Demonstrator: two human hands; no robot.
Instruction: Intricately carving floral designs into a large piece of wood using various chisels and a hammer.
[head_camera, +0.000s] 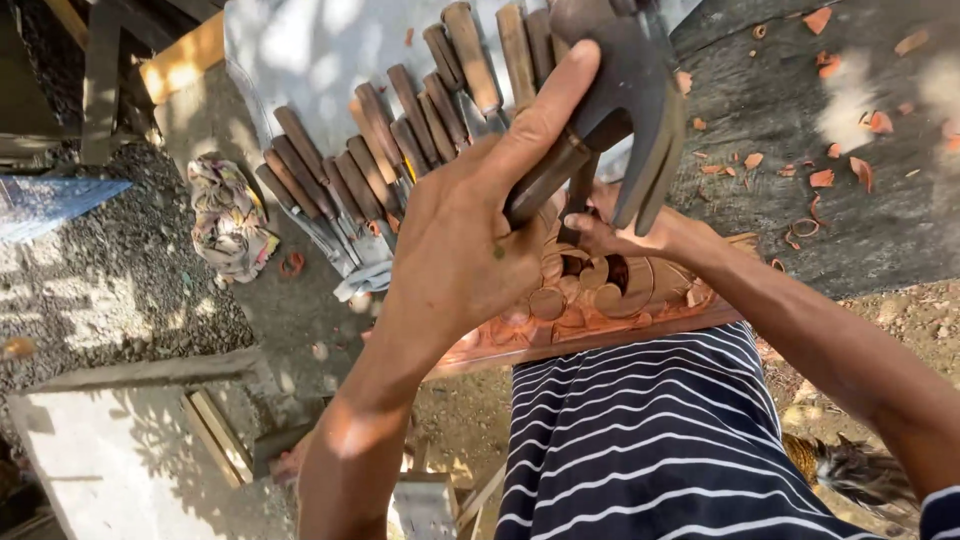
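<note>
My left hand is closed around the wooden handle of a claw hammer, raised above the work with its dark metal head up and claws pointing down. Just below the hammer, my right hand grips a thin chisel set upright on a reddish-brown carved wood panel. The panel shows scroll and leaf relief and lies across my lap, partly hidden by both hands. My striped shirt fills the lower middle.
A row of several wooden-handled chisels lies on a pale cloth behind the panel. Reddish wood shavings dot a dark board at right. A crumpled rag lies on gravel at left. A feathered bird stands at lower right.
</note>
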